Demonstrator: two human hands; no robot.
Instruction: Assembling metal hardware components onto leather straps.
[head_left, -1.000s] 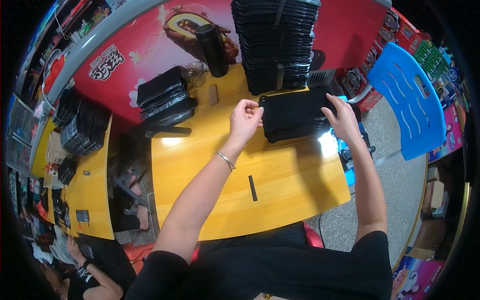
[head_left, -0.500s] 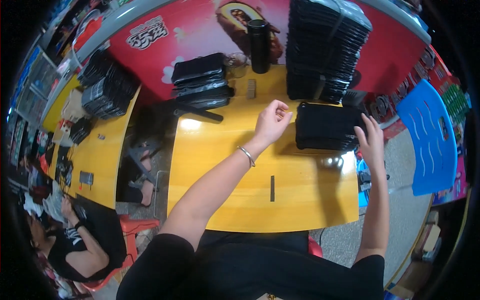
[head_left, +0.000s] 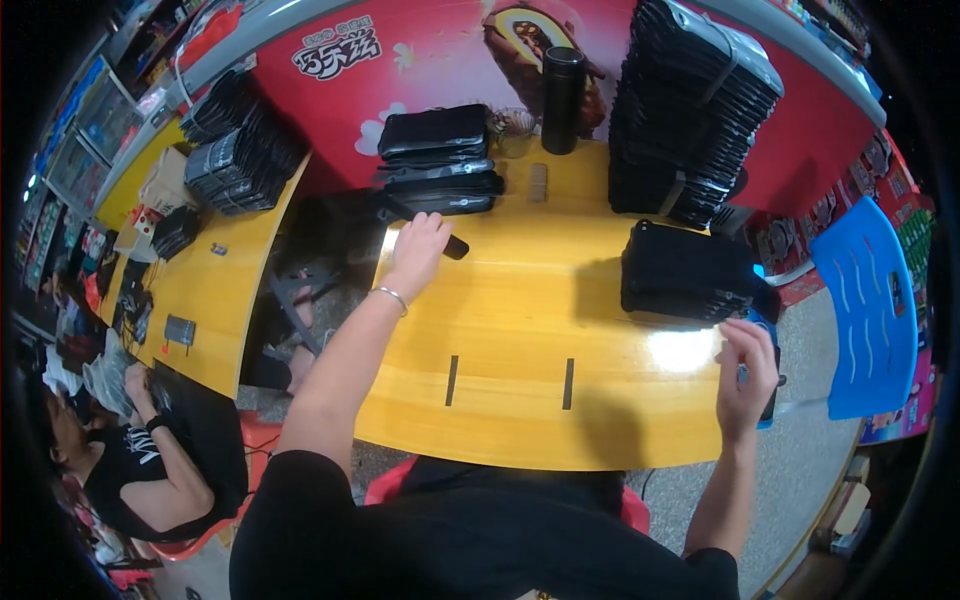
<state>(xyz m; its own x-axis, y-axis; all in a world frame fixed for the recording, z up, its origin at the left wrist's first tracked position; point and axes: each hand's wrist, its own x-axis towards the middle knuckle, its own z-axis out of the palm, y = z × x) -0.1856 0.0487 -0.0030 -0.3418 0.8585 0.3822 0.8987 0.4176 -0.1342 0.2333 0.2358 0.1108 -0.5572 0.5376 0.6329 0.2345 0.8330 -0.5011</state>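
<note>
My left hand [head_left: 420, 248] is at the table's left edge, its fingers closed over a long black bar [head_left: 456, 247] whose rounded end shows beyond them. Most of that bar is hidden under the hand. On the right, my right hand [head_left: 748, 375] hovers near the table edge with loosely bent fingers; a gap shows by the thumb and I see nothing held. Just beyond it lies a short stack of black zip cases [head_left: 685, 268]. Two thin dark strips [head_left: 452, 381] mark the yellow table [head_left: 510, 430] in front of me.
Behind the short stack rises a tall strapped pile of black cases [head_left: 690, 120]. Further left stand a black bottle [head_left: 564, 100], a clear cup [head_left: 515, 133] and more black cases [head_left: 435, 135]. A blue chair [head_left: 868, 310] is at right; a person [head_left: 150, 470] sits at left.
My left hand has moved left from mid-table onto the black bar. My right hand has come nearer, away from the case stack, its fingers more bent. The view has shifted; a second strip shows.
</note>
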